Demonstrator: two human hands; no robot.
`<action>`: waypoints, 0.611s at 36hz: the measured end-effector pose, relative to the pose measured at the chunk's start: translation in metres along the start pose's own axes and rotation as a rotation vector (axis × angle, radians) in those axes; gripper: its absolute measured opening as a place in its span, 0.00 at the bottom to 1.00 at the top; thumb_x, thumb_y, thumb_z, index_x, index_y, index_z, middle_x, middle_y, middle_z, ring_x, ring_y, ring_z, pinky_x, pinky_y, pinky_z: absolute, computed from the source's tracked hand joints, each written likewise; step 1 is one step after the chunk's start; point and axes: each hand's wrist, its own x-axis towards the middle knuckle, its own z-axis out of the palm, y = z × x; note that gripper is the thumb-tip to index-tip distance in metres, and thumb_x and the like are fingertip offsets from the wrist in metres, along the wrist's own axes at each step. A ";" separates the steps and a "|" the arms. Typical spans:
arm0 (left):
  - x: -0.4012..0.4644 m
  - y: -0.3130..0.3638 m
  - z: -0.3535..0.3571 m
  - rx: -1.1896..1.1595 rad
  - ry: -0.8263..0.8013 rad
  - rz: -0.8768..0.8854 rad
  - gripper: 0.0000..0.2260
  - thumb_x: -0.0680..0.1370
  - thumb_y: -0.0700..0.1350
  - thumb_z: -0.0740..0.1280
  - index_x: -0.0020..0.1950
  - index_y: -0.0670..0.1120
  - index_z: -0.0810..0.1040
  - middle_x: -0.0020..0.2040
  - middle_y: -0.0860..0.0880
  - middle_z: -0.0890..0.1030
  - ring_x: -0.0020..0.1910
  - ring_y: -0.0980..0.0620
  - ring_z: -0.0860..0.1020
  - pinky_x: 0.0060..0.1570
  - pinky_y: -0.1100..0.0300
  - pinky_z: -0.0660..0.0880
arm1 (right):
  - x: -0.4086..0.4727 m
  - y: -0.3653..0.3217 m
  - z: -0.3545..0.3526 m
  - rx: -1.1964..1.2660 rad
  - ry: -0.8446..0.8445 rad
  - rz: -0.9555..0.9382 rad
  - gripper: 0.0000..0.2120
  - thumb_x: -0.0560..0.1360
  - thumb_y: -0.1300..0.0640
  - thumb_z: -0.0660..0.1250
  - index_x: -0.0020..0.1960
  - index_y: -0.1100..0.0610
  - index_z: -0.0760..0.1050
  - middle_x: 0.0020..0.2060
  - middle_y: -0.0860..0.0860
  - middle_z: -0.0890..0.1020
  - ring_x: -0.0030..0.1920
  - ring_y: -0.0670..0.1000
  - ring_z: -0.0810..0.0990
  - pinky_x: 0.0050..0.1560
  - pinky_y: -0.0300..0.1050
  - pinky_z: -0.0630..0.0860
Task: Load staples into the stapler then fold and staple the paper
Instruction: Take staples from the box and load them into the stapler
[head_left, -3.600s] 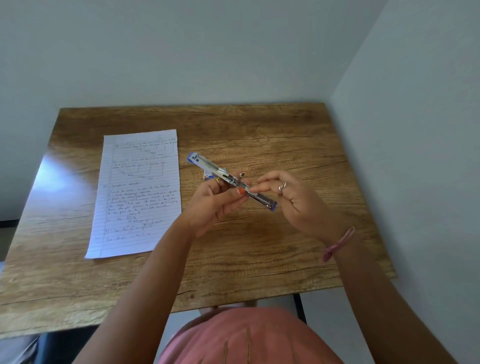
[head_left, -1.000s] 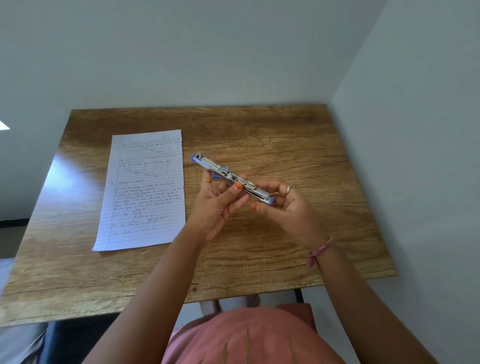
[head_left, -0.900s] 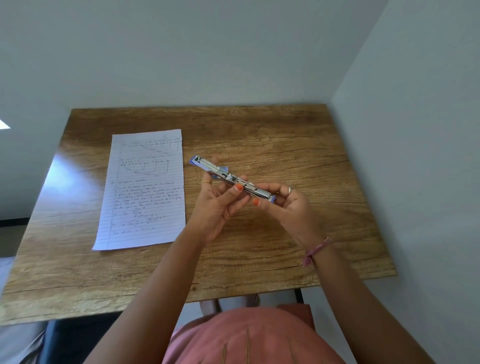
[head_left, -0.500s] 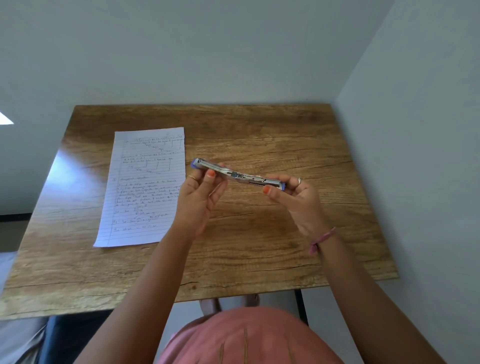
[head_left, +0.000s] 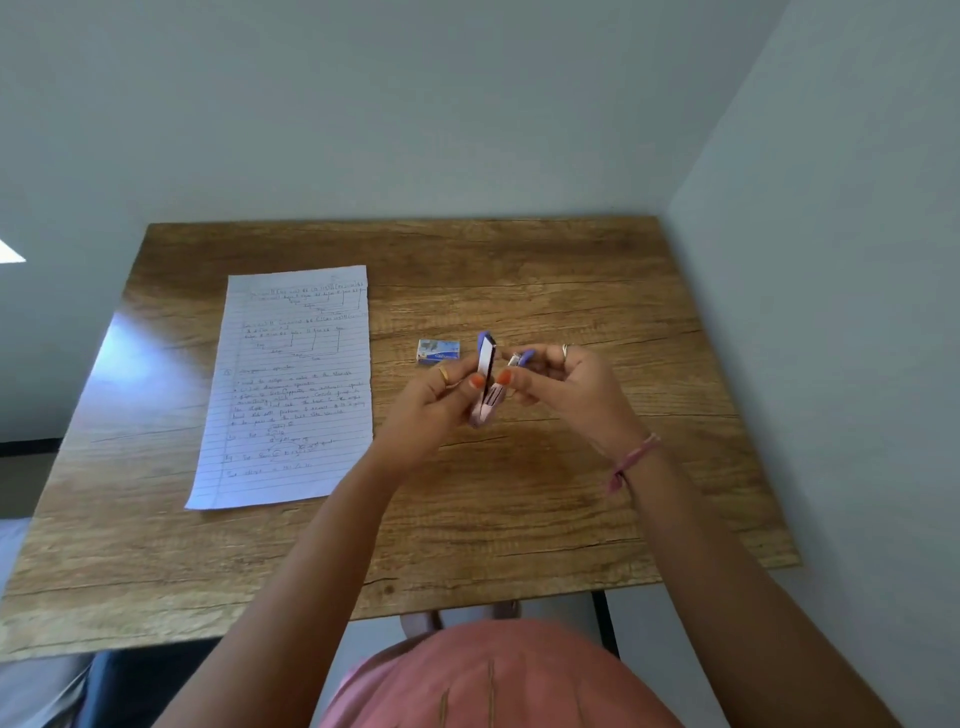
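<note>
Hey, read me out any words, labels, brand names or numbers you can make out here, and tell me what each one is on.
No text can be quoted.
White lined sheet of paper: blue handwriting and sketched diagrams, too small to read.
Small blue staple box: printed label, too blurred to read.
Purple and metal stapler: no visible marking.

Wooden table (head_left: 519, 509), grain running side to side. Lined, handwritten paper (head_left: 291, 395) lies flat on it, left of the left hand (head_left: 441, 400). Small blue staple box (head_left: 439, 351) rests just beyond that hand, well apart from the paper.
</note>
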 end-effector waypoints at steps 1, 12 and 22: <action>0.000 -0.001 0.000 -0.039 -0.007 -0.032 0.14 0.82 0.39 0.58 0.66 0.43 0.75 0.53 0.40 0.81 0.52 0.44 0.79 0.56 0.45 0.76 | 0.001 0.001 0.000 -0.014 -0.007 -0.001 0.15 0.65 0.47 0.76 0.48 0.52 0.83 0.37 0.51 0.86 0.36 0.45 0.84 0.39 0.36 0.79; -0.007 -0.010 0.014 -0.442 -0.134 -0.154 0.12 0.83 0.39 0.57 0.56 0.42 0.80 0.45 0.45 0.85 0.44 0.53 0.82 0.44 0.60 0.80 | -0.001 0.015 0.015 0.290 -0.007 0.176 0.24 0.66 0.37 0.73 0.50 0.55 0.84 0.36 0.49 0.81 0.37 0.48 0.77 0.36 0.41 0.76; -0.007 -0.015 0.014 -0.559 -0.172 -0.230 0.11 0.78 0.44 0.63 0.53 0.46 0.84 0.47 0.43 0.85 0.47 0.52 0.84 0.44 0.61 0.80 | 0.000 0.017 0.022 0.670 -0.125 0.383 0.25 0.77 0.43 0.64 0.62 0.63 0.76 0.56 0.59 0.82 0.43 0.53 0.68 0.30 0.35 0.75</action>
